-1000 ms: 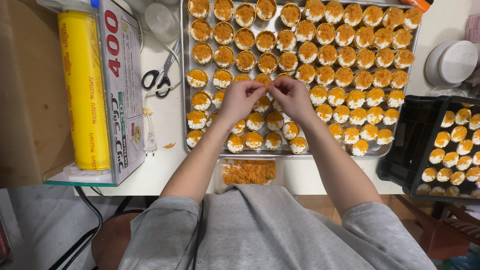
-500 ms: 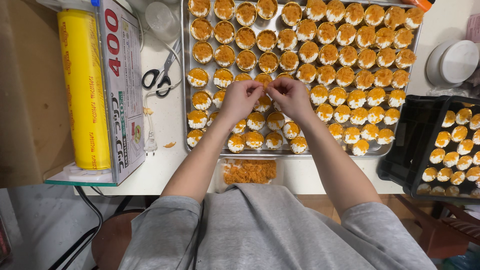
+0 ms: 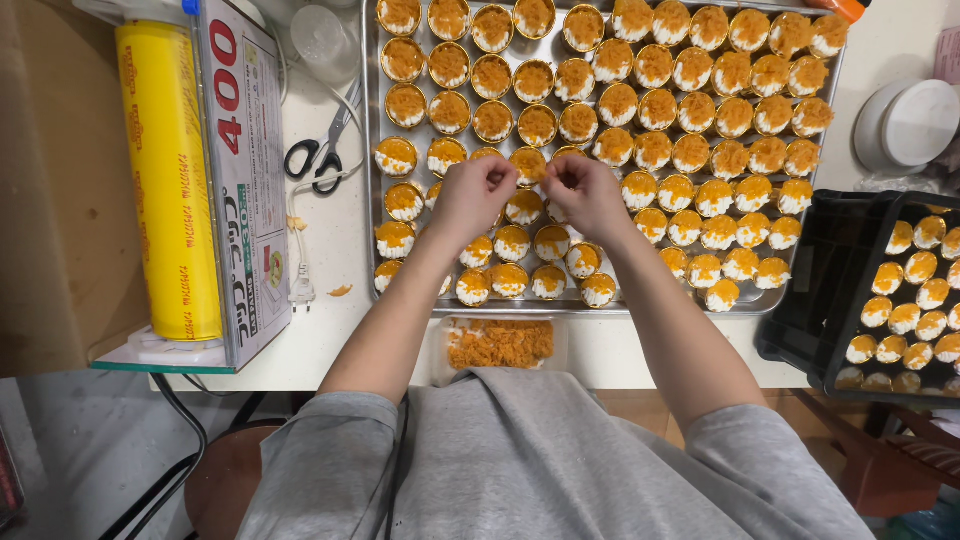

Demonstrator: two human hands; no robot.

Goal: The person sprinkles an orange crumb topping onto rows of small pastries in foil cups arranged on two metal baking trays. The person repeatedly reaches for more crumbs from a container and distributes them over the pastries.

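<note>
Both hands, left hand [image 3: 472,192] and right hand [image 3: 583,190], pinched narrow over cups [image 3: 527,163] mid-tray [image 3: 372,130], fingertips together, apparently holding orange shreds; shred tub [image 3: 499,344] at counter's near edge for reach

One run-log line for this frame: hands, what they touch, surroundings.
left hand: pinched over small cups | right hand: same, beside it | metal tray: rows of orange-topped cups | near edge: tub of orange shreds | left: scissors

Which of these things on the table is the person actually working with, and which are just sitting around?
In use:
left hand and right hand, fingertips pinched over the little topped cups
metal tray holding the cups
clear tub of orange shreds at the table edge

Lying about:
scissors
yellow wrap roll in its box
black crate of more cups
white lidded container
</note>
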